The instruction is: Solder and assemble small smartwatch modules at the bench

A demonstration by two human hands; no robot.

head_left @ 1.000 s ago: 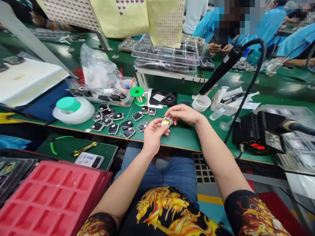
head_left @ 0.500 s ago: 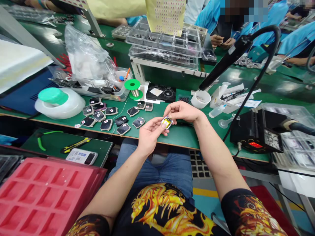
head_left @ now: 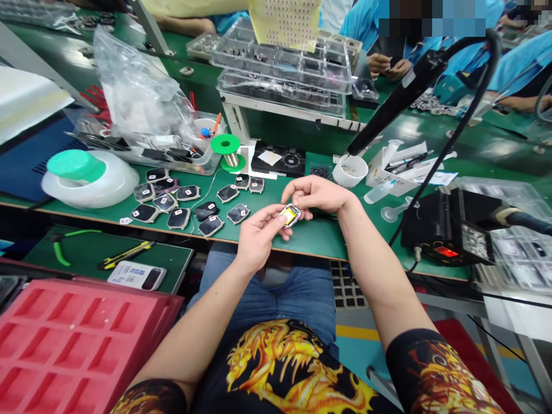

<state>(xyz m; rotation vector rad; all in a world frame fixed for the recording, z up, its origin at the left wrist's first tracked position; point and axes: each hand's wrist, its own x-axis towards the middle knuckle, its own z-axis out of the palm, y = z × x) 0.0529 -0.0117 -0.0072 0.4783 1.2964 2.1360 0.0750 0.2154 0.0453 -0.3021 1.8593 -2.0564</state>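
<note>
Between my hands, over the front edge of the green bench, is an opened smartwatch case (head_left: 290,215) with a yellow part showing inside. My left hand (head_left: 259,233) grips it from the left, thumb on top and fingers beneath. At its upper right side, my right hand (head_left: 314,196) has bent fingers closed against the case; whether they pinch some small part as well is hidden. Several watch cases with dark screens and small white stickers, one of them a watch (head_left: 238,213), lie on the bench left of my hands.
A solder spool (head_left: 226,145), a white cup (head_left: 350,171) and a black soldering station (head_left: 446,230) stand on the bench. The iron's black holder arm slants above the cup. Red foam trays (head_left: 56,339) are stacked lower left. Across the bench, a co-worker's hands (head_left: 390,66) are busy.
The view has shifted slightly, so the bench items sit a little further left. Both hands keep the smartwatch case in nearly the same pose.
</note>
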